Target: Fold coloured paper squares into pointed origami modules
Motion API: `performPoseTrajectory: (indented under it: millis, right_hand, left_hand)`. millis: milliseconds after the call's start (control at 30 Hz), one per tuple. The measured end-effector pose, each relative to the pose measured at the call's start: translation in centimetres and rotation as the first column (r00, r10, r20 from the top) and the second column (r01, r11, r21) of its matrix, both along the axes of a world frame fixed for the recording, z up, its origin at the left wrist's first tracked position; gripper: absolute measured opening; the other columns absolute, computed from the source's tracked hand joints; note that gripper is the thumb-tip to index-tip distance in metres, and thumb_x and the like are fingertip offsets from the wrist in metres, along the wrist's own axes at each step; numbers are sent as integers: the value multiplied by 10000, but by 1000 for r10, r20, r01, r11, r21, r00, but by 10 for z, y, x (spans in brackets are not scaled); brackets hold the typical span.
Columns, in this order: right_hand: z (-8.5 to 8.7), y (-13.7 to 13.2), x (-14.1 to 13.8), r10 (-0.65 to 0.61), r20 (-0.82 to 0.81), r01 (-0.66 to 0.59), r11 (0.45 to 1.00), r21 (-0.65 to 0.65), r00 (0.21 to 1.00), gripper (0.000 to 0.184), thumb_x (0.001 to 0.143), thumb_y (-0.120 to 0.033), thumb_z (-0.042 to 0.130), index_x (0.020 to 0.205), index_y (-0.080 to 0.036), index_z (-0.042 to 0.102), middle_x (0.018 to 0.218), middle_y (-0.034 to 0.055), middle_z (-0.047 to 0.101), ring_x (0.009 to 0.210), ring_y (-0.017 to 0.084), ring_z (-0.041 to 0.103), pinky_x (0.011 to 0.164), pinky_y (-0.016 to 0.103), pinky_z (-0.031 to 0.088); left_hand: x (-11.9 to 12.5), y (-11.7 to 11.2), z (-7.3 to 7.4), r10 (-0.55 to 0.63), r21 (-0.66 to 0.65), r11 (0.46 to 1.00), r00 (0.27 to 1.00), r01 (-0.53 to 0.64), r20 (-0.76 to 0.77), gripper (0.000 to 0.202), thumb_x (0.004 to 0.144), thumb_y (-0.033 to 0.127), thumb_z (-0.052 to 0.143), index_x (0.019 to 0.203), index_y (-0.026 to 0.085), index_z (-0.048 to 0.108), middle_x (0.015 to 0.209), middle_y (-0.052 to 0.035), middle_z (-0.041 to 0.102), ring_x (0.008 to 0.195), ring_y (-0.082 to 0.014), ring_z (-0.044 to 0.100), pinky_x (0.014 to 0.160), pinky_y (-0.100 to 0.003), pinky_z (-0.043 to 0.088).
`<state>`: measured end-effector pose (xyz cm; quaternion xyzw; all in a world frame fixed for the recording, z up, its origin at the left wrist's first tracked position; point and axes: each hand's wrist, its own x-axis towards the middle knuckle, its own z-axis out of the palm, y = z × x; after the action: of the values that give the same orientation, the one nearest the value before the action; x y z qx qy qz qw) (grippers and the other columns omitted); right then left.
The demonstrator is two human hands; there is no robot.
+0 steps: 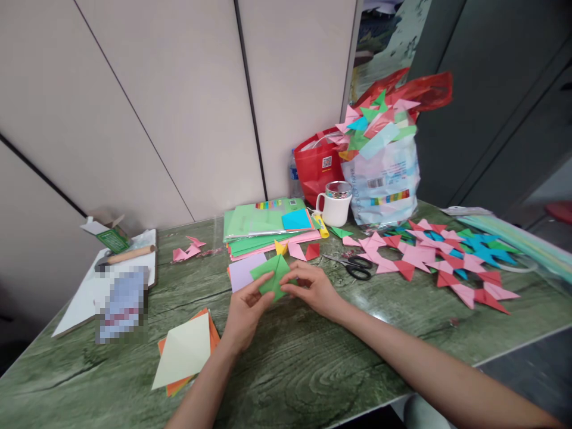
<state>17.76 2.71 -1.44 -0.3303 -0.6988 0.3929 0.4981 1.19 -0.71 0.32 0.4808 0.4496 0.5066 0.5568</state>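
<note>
A creased square of green paper (276, 273) is held up in front of me, just above the table. My left hand (246, 310) pinches its left and lower edge between thumb and fingers. On the opposite side, my right hand (313, 287) has its fingertips closed on the paper's right edge. Just behind the green sheet lies a stack of lilac paper squares (243, 271). Small folded pieces, among them a yellow one (280, 246) and a red one (313, 251), sit beyond my fingers. Scissors (355, 266) with black handles rest to the right of my right hand.
Cream and orange paper squares (185, 351) lie at front left. Paper packs (263, 221), a white mug (336, 205), a red bag (317, 164) and a stuffed plastic bag (384, 179) stand at the back. Folded paper rings (417, 255) spread right; a whiteboard (83, 298) is left.
</note>
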Motion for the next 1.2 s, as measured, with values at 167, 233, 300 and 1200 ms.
performPoseTrajectory:
  millis: [167, 233, 300, 1200]
  right_hand:
    - [1, 2, 1, -37, 15, 36, 998, 43, 999, 143, 720, -350, 649, 748, -213, 677, 759, 26, 538, 625, 129, 495, 523, 245, 394]
    - [2, 3, 2, -42, 20, 40, 998, 57, 999, 142, 719, -343, 651, 743, -205, 676, 747, 26, 542, 633, 133, 496, 524, 245, 376]
    - [2, 3, 2, -40, 17, 39, 998, 58, 999, 138, 719, -334, 653, 739, -200, 675, 742, 27, 545, 641, 136, 498, 529, 244, 371]
    - [3, 1, 2, -8, -60, 5, 999, -54, 998, 167, 639, -302, 720, 748, -189, 665, 806, 31, 553, 758, 152, 541, 603, 241, 449]
  left_hand:
    - [0, 0, 0, -83, -25, 996, 988, 87, 134, 426, 647, 232, 695, 1068, 195, 636, 1082, -75, 649, 931, -219, 600, 814, -350, 480]
    - [0, 0, 0, -89, -13, 996, 989, 91, 116, 443, 639, 194, 702, 1076, 197, 630, 1054, -63, 662, 892, -187, 609, 821, -318, 471]
    - [1, -1, 1, -67, -1, 998, 994, 67, 81, 452, 629, 180, 709, 1074, 189, 629, 1012, -52, 677, 858, -167, 612, 798, -283, 468]
    - [2, -1, 1, -39, -14, 999, 996, 40, 84, 563, 578, 151, 732, 1123, 170, 591, 964, -60, 682, 908, -182, 602, 851, -318, 433]
